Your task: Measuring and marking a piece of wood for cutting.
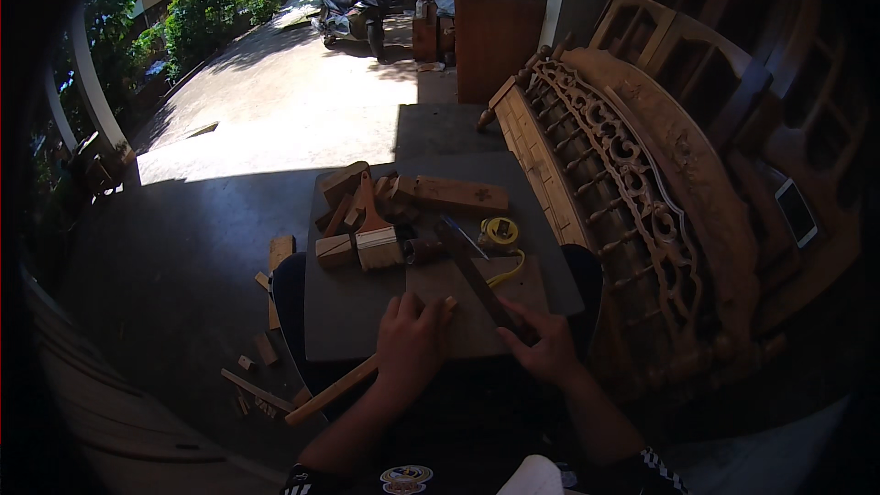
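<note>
My left hand (411, 335) is closed around a thin wooden strip (335, 391), pressing it down at the near side of a small table (353, 307). The strip slants from the lower left, and its far end shows just past my fingers. In my right hand (543, 346) is a long, dark, flat tool (477, 280), perhaps a file, pointing away and to the left. Beneath it lies a thin board (522, 289). Beyond the tool are a yellow tape measure (500, 233) with some tape out and a slim blue pen-like stick (466, 236).
A wide brush (380, 247) and several wood blocks (449, 192) crowd the table's far left. Wood offcuts (266, 348) lie on the floor at left. To the right lean a carved wooden headboard (632, 156) and a phone (796, 213). A motorbike (353, 18) stands far off.
</note>
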Tool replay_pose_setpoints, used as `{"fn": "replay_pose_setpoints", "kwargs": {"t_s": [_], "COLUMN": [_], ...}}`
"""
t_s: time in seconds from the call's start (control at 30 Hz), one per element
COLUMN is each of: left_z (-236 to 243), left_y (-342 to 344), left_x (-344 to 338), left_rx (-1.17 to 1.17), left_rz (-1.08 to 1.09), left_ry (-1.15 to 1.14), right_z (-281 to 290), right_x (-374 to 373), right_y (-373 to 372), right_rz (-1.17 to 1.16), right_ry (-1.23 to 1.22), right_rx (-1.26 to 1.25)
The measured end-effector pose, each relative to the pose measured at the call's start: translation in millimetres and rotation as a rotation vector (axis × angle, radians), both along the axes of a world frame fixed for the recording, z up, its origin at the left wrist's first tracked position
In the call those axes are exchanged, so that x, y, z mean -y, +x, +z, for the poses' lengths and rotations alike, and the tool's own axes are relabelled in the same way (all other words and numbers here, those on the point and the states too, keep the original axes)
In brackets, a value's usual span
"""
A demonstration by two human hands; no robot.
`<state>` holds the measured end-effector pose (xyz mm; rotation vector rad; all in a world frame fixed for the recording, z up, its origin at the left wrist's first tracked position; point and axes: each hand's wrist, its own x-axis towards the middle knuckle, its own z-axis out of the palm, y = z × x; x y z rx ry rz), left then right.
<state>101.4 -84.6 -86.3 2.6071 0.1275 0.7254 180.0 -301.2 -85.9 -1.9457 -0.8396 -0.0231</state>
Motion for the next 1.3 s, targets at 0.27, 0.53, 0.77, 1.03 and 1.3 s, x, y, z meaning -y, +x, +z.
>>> {"fn": "replay_pose_setpoints", "kwargs": {"t_s": [0.27,0.53,0.77,1.03,1.3], "left_z": [-2,-1,1,-3,-12], "left_y": [0,-4,-4,-3,2], "left_x": [-2,-3,-3,-6,-17], "left_rx": [-0.056,-0.061,-0.061,0.033,0.166], "left_rz": [-0.023,-0.029,-0.054,-0.076,-0.156], "left_ry": [0.069,0.101,0.137,0.075,-0.045], "right_z": [1,-2,-3,2,2], "right_x": [-1,1,-1,-1,-5], "right_y": [-1,0,1,-3,-2], "right_rz": [0.008,-0.011,0.018,-0.018,-0.001], "right_ry": [0.022,-0.028,-0.023,-0.04,-0.072], "right_rx": [0.041,-0.042,0.049,-0.051,0.081]}}
